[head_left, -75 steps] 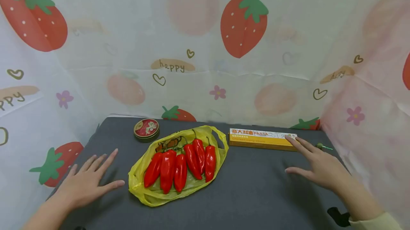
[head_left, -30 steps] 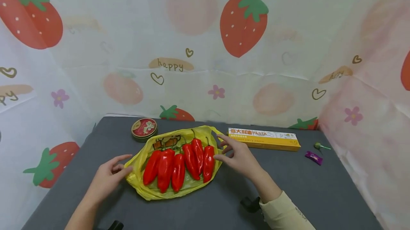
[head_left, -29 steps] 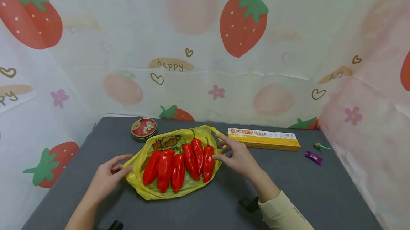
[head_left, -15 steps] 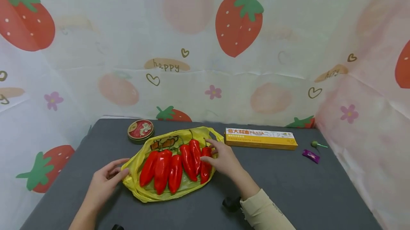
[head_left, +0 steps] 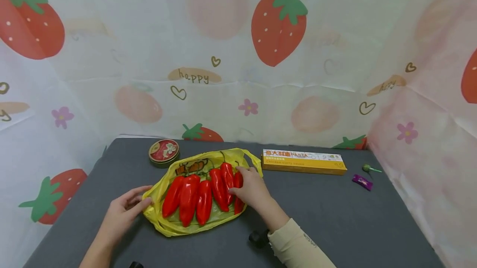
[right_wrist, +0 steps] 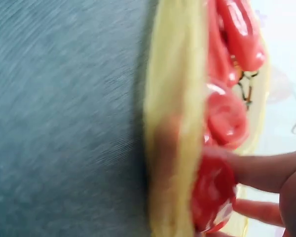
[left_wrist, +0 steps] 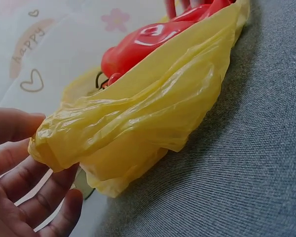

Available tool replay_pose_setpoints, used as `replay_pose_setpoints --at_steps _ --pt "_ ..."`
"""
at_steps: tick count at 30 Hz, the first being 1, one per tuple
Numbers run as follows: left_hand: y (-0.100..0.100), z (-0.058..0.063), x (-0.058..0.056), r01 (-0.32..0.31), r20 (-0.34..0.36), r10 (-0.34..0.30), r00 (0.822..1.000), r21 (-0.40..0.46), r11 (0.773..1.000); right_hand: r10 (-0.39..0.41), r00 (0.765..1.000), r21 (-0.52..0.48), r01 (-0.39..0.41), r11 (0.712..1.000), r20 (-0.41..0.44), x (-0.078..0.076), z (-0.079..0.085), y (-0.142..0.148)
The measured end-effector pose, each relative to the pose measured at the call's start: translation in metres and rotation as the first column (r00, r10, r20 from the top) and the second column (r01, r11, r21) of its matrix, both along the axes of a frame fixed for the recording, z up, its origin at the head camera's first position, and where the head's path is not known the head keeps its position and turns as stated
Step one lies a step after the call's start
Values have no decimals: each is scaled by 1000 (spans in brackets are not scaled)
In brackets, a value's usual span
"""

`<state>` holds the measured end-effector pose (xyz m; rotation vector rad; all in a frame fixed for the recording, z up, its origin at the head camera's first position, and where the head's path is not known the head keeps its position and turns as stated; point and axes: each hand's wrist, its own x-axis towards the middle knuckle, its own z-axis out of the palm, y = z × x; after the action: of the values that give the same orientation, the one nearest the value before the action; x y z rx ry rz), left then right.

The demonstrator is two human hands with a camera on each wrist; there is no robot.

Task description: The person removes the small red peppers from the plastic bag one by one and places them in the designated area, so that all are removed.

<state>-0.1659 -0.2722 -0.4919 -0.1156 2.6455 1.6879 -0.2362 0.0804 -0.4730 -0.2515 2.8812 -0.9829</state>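
Note:
Several glossy red peppers (head_left: 189, 197) lie side by side in an open yellow plastic bag (head_left: 169, 227) in the head view. My left hand (head_left: 118, 214) pinches the bag's left edge; in the left wrist view, the thumb and fingers of the left hand (left_wrist: 19, 182) lie on either side of the yellow plastic bag (left_wrist: 143, 118). At the bag's right end, my right hand (head_left: 255, 191) grips the rightmost red pepper (head_left: 239, 205), partly covering it. The right wrist view shows the right hand (right_wrist: 266, 173) with thumb and fingers around that red pepper (right_wrist: 212, 190).
Behind the bag stands a round red-topped tin (head_left: 164, 153). A yellow and white pasta box (head_left: 303, 162) lies at the back right of the grey table (head_left: 316, 218). Farther right are a small green lollipop (head_left: 367, 168) and a purple wrapped candy (head_left: 362, 182). Strawberry-printed cloth (head_left: 328, 52) walls the sides and back.
Both hands came in from the table's sides to the bag. The left took its left edge; the right crossed leftward onto the rightmost pepper, uncovering the lollipop and candy.

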Motion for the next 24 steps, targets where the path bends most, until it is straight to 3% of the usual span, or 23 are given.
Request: replay_pose_setpoints --at_steps 6,13,19,24 --pt "0 2 0 6 -3 -6 1000 -11 1000 -10 1000 -110 9 994 -10 5 12 6" --pt "1 2 2 8 -12 -8 1000 -28 1000 36 999 -344 -40 938 -19 13 31 23" --pt "-2 3 4 23 -6 -23 1000 -11 1000 24 1000 -422 -21 907 2 17 41 40" --pt "-3 2 5 21 -3 -21 1000 -2 1000 73 997 -449 -71 891 -12 19 43 60"
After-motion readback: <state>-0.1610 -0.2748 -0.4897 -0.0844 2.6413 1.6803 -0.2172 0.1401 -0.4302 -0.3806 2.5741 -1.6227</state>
